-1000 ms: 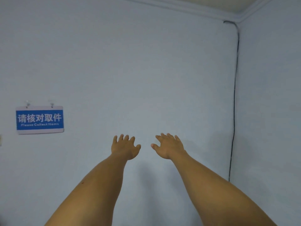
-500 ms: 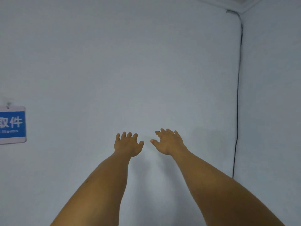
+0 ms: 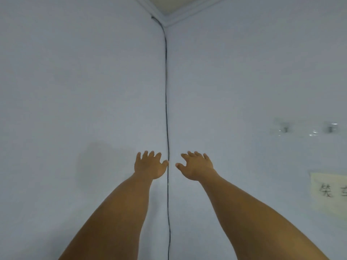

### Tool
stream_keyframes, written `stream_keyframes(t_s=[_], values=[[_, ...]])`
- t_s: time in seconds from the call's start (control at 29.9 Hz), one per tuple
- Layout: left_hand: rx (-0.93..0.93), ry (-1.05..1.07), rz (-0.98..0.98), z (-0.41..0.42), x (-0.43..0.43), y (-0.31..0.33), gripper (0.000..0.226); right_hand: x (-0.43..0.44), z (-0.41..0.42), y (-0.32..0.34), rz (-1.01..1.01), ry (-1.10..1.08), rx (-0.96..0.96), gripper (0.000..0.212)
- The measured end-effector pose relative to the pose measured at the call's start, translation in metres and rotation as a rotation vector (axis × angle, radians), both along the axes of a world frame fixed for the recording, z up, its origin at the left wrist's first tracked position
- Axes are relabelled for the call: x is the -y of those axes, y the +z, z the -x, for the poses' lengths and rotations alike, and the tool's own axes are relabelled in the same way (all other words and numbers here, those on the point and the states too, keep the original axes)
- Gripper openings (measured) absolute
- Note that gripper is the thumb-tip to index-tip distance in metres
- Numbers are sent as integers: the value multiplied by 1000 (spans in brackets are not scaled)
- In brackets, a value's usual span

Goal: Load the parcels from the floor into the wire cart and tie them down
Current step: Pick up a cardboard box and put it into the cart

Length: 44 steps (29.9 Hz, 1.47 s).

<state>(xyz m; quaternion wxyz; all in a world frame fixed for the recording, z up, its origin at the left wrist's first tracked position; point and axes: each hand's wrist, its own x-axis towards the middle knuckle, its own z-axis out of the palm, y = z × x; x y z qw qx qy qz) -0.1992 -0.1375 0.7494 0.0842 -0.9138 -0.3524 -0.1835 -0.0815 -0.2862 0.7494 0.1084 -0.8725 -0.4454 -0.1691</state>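
Note:
Both my arms reach straight out in front of me toward a room corner. My left hand (image 3: 149,165) has its fingers spread and holds nothing. My right hand (image 3: 197,165) is beside it, fingers spread and slightly bent, also holding nothing. No parcels, wire cart or tie are in view; the camera looks at pale blue walls.
A thin black cable (image 3: 166,102) runs down the wall corner between my hands. On the right wall there are two clear adhesive hooks (image 3: 308,128) and a pale paper note (image 3: 330,192) with handwriting. The ceiling edge (image 3: 169,8) shows at the top.
The view has swung to the right: the blue sign left the frame, the corner cable moved to the centre, and the right wall's hooks and note came into view. Both hands stay outstretched.

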Motion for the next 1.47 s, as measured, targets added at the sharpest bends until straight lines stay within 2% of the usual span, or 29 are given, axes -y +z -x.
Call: stream_keyframes(t_s=[0.2,0.47,0.63,0.83,0.97,1.1,1.27,1.37,1.44,1.47], values=[[-31,-260,-21,-114,7,-1,71,27,-61,-6,-68,-259,-33,70],[-97,-530,3,-216,51,-44,71,75,-126,-45,-55,-519,-85,70],[-135,-578,50,-275,69,-81,70,100,-178,-80,-30,-584,-103,71],[-198,-572,153,-342,78,-149,70,112,-243,-140,18,-564,-166,70],[-312,-589,245,-373,80,-244,70,111,-277,-234,79,-563,-335,70],[-455,-550,412,-396,78,-377,72,110,-301,-358,145,-600,-537,69],[-543,-426,713,-387,75,-568,71,95,-310,-539,112,-645,-854,69],[-660,-406,831,-385,57,-709,69,88,-311,-659,65,-693,-1056,64],[-634,-255,1038,-376,46,-802,78,85,-309,-743,46,-744,-1193,59],[-602,-172,1122,-369,44,-842,75,83,-306,-782,35,-779,-1253,59]])
